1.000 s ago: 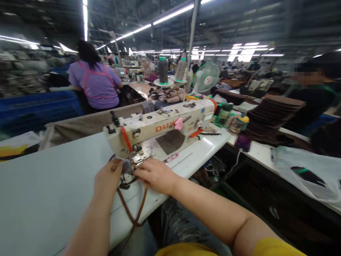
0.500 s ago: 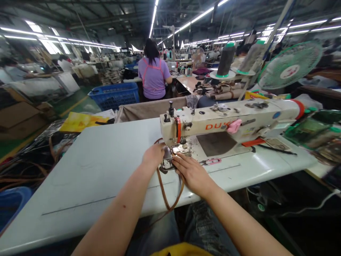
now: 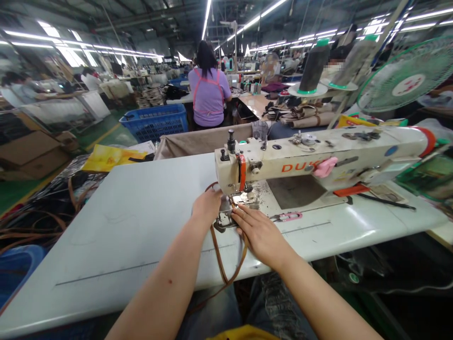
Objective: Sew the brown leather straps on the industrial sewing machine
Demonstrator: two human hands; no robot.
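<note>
Moved since a second ago: the view, swung left; both hands remain at the machine's needle end.
- Left hand (image 3: 207,208): at brown strap (image 3: 219,259); fingertips hidden, closure cannot be told.
- Right hand (image 3: 260,233): fingers extended over strap; pinch cannot be told.
- Strap: beneath both hands, looping nearer the lap.
- Sewing machine (image 3: 265,160): beyond grip, rightward; orange "DUK", remainder obscured.
- Blue tub (image 3: 33,255), left; blue basket (image 3: 159,130), farther beyond: contents unclear.

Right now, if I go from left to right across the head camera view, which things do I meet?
Blue plastic tub, yellow sheet, left hand, right hand, pink ornament on the sewing machine, green-rimmed fan.
</note>
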